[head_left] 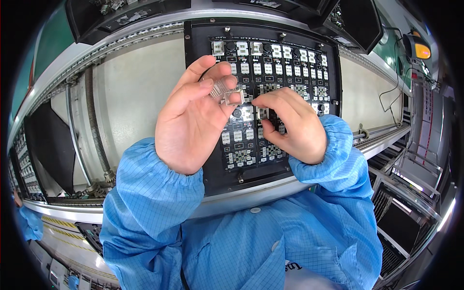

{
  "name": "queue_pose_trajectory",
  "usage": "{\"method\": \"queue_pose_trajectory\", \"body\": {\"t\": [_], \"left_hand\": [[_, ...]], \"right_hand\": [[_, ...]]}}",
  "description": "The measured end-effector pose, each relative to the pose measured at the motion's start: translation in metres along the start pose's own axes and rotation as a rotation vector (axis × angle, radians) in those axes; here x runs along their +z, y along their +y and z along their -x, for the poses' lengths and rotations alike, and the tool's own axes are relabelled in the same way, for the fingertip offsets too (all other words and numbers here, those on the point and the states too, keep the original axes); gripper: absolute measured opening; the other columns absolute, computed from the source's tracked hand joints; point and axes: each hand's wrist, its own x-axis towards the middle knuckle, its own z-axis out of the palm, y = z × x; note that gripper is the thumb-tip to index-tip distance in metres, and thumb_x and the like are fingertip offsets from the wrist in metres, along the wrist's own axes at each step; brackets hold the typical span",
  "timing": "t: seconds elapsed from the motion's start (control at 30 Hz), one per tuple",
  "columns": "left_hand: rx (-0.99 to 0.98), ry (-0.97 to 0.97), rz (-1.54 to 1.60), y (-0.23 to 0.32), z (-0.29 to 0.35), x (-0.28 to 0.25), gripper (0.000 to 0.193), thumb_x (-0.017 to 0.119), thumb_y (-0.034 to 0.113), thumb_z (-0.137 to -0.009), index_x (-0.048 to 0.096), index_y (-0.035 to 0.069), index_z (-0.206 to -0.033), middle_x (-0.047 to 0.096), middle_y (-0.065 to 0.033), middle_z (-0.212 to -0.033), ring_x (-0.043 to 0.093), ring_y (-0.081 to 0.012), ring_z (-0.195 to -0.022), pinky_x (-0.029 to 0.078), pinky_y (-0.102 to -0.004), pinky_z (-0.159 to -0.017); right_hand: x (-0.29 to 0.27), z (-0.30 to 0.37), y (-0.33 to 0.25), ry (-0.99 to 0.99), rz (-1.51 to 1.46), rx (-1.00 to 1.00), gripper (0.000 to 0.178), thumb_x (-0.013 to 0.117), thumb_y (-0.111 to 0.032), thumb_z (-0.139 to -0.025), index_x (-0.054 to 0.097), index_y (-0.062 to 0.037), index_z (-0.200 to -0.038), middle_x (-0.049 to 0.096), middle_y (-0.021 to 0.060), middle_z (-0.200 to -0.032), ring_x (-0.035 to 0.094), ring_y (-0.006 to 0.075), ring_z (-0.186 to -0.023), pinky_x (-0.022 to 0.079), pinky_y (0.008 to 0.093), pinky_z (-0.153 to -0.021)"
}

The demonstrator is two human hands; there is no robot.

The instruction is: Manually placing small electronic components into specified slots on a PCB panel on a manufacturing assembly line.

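Observation:
My left hand (191, 121) is held palm up above the left part of a black circuit board (244, 82). Its curled fingers and thumb hold a short row of small clear plastic square covers (234, 97), with ribbed-looking edges. Lower on the board, my right hand (302, 125) has its thumb and index finger on opposite sides of a small square silvery frame (262, 113), which sits on the board. Similar silvery square frames (218, 48) stand at the board's far left. Many white components and round black parts line the board in rows.
A black tray (193, 43) with metal posts carries the board, on a conveyor with side chains (130, 41). Black bins (357, 24) of small parts stand along the far side. Another loaded tray (24, 164) is at far left. An orange-faced device (422, 50) stands at right.

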Motion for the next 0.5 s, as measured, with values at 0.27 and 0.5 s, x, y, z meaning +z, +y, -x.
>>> {"method": "queue_pose_trajectory", "body": {"t": [0.27, 0.5], "left_hand": [[-0.003, 0.022, -0.009, 0.001, 0.001, 0.003, 0.032, 0.048, 0.005, -0.086, 0.049, 0.005, -0.117, 0.055, -0.0109, -0.110, 0.051, -0.0215, -0.099, 0.044, -0.0362, -0.087], [0.005, 0.055, -0.017, 0.003, 0.002, 0.003, 0.032, 0.048, 0.005, -0.085, 0.049, 0.005, -0.117, 0.055, -0.0108, -0.111, 0.051, -0.0218, -0.099, 0.043, -0.0364, -0.088]], "right_hand": [[-0.001, -0.004, -0.003, -0.033, 0.029, -0.019, 0.042, 0.065, 0.010, -0.063, 0.057, -0.0006, -0.103, 0.061, 0.0135, -0.092, 0.059, 0.0301, -0.081, 0.050, 0.0371, -0.070], [0.000, -0.005, -0.010, -0.029, -0.037, 0.052, 0.045, 0.070, 0.007, -0.064, 0.058, -0.0025, -0.106, 0.062, 0.0104, -0.090, 0.059, 0.0292, -0.083, 0.049, 0.0364, -0.070]]}}
